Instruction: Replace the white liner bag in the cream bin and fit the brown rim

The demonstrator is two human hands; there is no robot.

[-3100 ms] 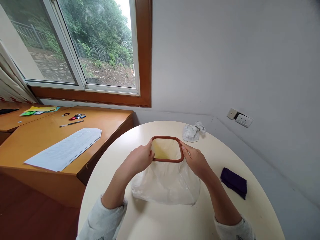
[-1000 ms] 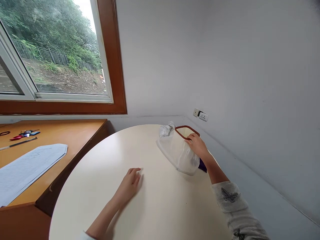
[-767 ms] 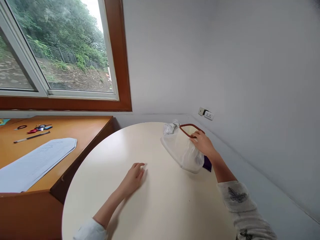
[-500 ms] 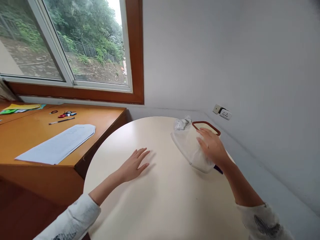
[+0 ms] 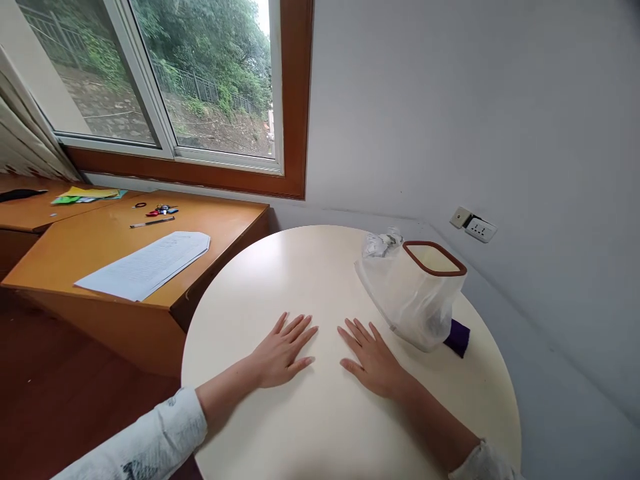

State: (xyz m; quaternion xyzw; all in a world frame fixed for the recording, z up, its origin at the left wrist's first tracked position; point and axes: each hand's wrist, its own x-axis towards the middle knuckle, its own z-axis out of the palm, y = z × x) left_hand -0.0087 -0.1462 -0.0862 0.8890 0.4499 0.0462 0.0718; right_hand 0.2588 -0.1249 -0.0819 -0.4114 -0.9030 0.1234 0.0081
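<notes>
My left hand [image 5: 283,349] and my right hand [image 5: 373,359] lie flat, palms down, side by side on the round cream table [image 5: 300,427], fingers spread and holding nothing. To the right of my right hand stands a clear plastic bag [image 5: 407,303] stretched on a reddish-brown frame [image 5: 434,258], its mouth facing up. A dark purple folded cloth [image 5: 457,337] lies partly under the bag's right side. A crumpled white wad [image 5: 381,244] sits behind the bag.
A wooden desk [image 5: 105,253] to the left carries a sheet of paper [image 5: 145,265], a pen [image 5: 151,222], keys and coloured papers. A window [image 5: 165,87] is above it. A wall socket [image 5: 473,225] is on the grey wall at right.
My right hand let go of the framed bag and came back to lie flat on the table beside my left hand. The bag now stands alone at the right.
</notes>
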